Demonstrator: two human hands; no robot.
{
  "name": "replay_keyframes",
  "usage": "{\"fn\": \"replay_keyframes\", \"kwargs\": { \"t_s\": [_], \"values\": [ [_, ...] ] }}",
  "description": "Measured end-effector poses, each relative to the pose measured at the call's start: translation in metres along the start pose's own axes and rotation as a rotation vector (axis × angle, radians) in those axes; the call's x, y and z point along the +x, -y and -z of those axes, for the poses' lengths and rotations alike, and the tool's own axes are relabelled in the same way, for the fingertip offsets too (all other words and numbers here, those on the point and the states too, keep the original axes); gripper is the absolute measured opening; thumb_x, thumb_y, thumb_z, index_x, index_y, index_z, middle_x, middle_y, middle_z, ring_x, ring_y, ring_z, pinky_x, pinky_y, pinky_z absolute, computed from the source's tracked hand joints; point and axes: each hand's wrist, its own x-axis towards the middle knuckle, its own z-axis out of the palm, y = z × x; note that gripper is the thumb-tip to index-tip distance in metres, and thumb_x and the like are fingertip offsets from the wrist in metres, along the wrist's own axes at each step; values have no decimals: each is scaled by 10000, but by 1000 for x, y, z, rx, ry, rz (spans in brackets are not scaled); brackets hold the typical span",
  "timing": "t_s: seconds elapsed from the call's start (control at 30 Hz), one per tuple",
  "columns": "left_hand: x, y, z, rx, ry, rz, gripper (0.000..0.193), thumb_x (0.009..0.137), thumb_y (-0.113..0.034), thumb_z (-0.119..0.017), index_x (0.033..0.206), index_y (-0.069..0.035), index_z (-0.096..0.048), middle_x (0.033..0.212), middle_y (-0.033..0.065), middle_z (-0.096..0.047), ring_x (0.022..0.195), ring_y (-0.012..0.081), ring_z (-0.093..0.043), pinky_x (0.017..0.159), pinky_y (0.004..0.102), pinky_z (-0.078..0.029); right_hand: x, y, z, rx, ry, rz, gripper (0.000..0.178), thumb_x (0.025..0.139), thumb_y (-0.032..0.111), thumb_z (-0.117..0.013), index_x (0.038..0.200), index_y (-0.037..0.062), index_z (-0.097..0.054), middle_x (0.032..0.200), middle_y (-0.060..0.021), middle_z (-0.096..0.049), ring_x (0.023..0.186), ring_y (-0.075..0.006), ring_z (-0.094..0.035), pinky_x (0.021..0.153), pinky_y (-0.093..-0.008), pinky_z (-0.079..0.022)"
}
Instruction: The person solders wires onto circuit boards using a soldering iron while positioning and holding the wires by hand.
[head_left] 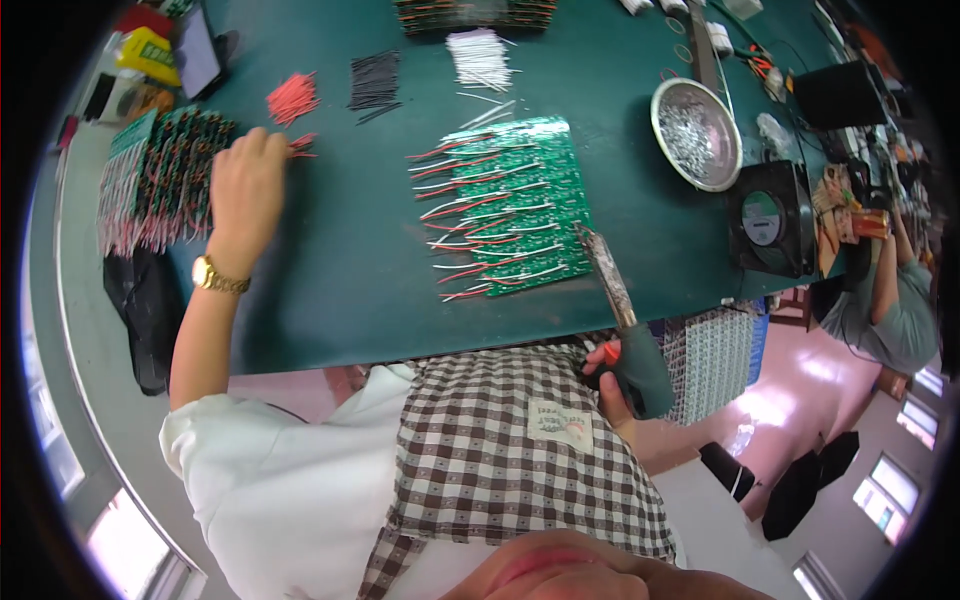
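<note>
My right hand [612, 385] grips a soldering iron [645, 360] with a dark handle and a red trigger. Its tip is over the right edge of a green circuit board panel [545, 200], touching or just above it; I cannot tell which. Red, white and black wires stick out from the panel's left side. Beyond the stacked boards' right edge, my left hand [248, 185] has its fingers bent down at the table. A few short red tubes [302, 146] lie at its fingertips, just below a larger red pile [292, 98]. The fingertips are partly hidden.
Bundles of black tubes [374, 82] and white tubes [478, 60] lie at the back. Wired boards [170, 170] stand stacked at the left, near a phone [196, 50]. A metal bowl [664, 100] of silvery bits and a black fan [770, 220] are on the right. A co-worker sits farther right.
</note>
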Motion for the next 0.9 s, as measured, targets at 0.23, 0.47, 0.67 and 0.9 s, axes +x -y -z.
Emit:
{"fn": "replay_keyframes", "kwargs": {
  "t_s": [0.23,0.47,0.67,0.9],
  "values": [
    [19,-48,15,-255,5,62,45,903,-124,-543,902,-80,-536,733,58,-615,702,266,-583,680,375,-408,12,2,10,97,127,46,475,865,296,-665,1215,24,-498,971,-143,-585,817,-197,-562,758,-342,-472],
    [62,-114,30,-920,-80,-39,69,834,-90,-661,900,-72,-650,706,72,-605,649,250,-576,596,345,-459,23,27,-5,251,49,33,477,849,267,-667,1205,7,-484,921,-174,-595,747,-210,-577,698,-343,-486],
    [77,-136,20,-1097,47,96,87,798,-108,-704,848,-43,-674,728,98,-600,633,239,-587,572,337,-463,46,71,-25,120,172,-76,457,880,223,-619,1225,-20,-446,901,-195,-610,699,-219,-600,665,-345,-508],
    [70,-150,27,-1066,36,183,88,830,-117,-667,802,-47,-620,721,74,-566,680,266,-555,639,355,-429,47,73,-21,210,142,-59,453,887,257,-622,1217,-8,-461,892,-189,-614,677,-218,-600,649,-353,-511]
  ]
}}
